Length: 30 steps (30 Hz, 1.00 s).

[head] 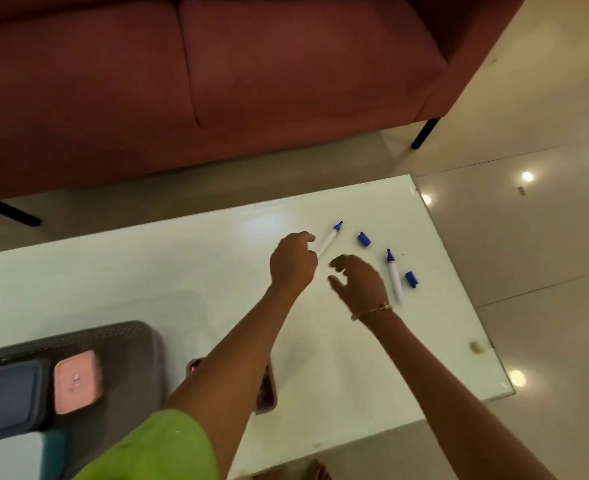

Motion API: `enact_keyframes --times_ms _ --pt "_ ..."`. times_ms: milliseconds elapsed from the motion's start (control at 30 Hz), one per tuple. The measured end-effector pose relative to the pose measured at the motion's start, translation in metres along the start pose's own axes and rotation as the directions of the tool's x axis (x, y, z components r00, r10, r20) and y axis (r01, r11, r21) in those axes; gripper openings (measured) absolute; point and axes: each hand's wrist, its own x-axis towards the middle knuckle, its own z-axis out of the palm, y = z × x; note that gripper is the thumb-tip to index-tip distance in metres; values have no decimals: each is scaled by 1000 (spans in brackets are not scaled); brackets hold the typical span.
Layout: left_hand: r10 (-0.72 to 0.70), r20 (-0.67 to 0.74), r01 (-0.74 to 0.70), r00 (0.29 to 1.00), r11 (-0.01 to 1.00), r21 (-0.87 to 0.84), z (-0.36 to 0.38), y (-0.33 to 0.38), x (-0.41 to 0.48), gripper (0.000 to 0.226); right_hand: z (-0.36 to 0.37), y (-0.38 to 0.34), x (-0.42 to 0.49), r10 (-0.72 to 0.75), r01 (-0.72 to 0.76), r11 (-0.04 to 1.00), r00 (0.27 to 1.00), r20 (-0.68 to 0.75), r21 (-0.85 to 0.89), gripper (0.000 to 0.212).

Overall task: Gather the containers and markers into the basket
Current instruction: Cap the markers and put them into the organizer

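Note:
Two uncapped white markers with blue tips lie at the far right of the white table [147, 271]. My left hand [293, 261] has its fingers curled around the rear end of the left marker [330, 238], which rests on the table. My right hand [358, 282] hovers open and holds nothing, just left of the second marker [394, 276]. Two loose blue caps lie nearby, one [364, 239] between the markers and the other [411, 279] right of the second marker. The dark perforated basket [126, 334] at the lower left holds a pink container [74, 381] and a dark blue container [9, 400].
A brownish container [267, 393] sits on the table, mostly hidden under my left forearm. A pale and teal container [19, 455] shows at the bottom left. A red sofa [216, 81] stands beyond the table. The table's right edge drops to glossy floor.

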Motion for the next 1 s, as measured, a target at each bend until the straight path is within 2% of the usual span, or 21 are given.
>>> enact_keyframes --times_ms 67,133,267,433,500,567,633,733,800,1000 --pt "-30 2 30 1000 996 78 34 11 26 32 -5 46 37 158 -155 987 985 -74 40 29" --pt "-54 -13 55 998 983 176 65 12 46 29 -4 76 68 252 -249 968 962 -107 42 35" --pt "-60 -63 78 996 938 338 106 -1 71 29 13 99 111 231 -232 973 968 -95 -3 43" --pt "34 -82 6 996 894 447 118 -17 82 28 38 107 125 210 -216 971 975 -66 -103 33" --pt "36 -84 2 996 911 412 116 -18 82 24 41 109 122 198 -209 970 975 -96 -121 25" --pt "11 -70 12 997 947 321 113 -17 77 19 36 109 117 198 -207 977 972 -125 -59 24" --pt "-46 -23 48 999 990 133 105 -15 70 16 23 104 108 275 -254 957 949 -155 143 26" --pt "-30 74 37 997 995 -97 80 -11 52 12 -6 93 83 364 -262 816 925 -106 516 26" --pt "25 121 -5 992 986 -166 60 -7 39 12 -23 87 63 342 -237 800 935 -94 551 26" --pt "95 214 -44 972 972 -230 10 4 -3 14 -58 56 21 185 -152 868 982 -24 473 28"
